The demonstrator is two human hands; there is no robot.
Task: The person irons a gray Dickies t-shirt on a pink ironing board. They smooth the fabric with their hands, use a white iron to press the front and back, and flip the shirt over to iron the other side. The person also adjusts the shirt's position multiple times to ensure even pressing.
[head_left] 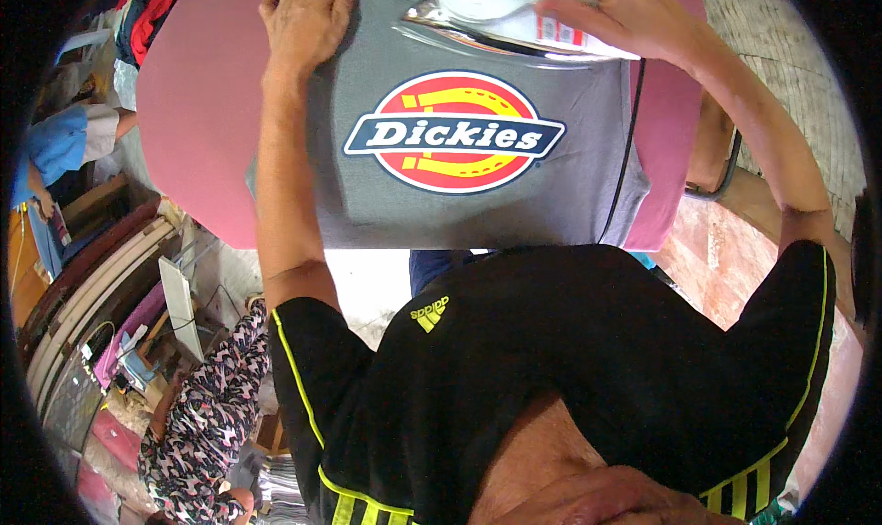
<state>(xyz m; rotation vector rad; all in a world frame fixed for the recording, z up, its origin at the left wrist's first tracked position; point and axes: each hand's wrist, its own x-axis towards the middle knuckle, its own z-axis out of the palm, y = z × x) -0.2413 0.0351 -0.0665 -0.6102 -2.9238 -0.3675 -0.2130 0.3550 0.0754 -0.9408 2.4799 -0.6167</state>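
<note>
One grey shirt [560, 203] with a bright emblem [455, 135] is shown in the head view, laid over a pink board [197, 112]. Its upper left edge is covered by the left hand [308, 20], fingers loosely spread. The iron [505, 20] (slightly blurred) is held above the emblem by the right hand [634, 11]; how tightly its fingers are closed cannot be told.

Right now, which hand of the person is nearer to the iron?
The right. The right hand holds the iron from its right side; the left hand lies flat on the grey cloth, left of the iron and apart from it.
</note>
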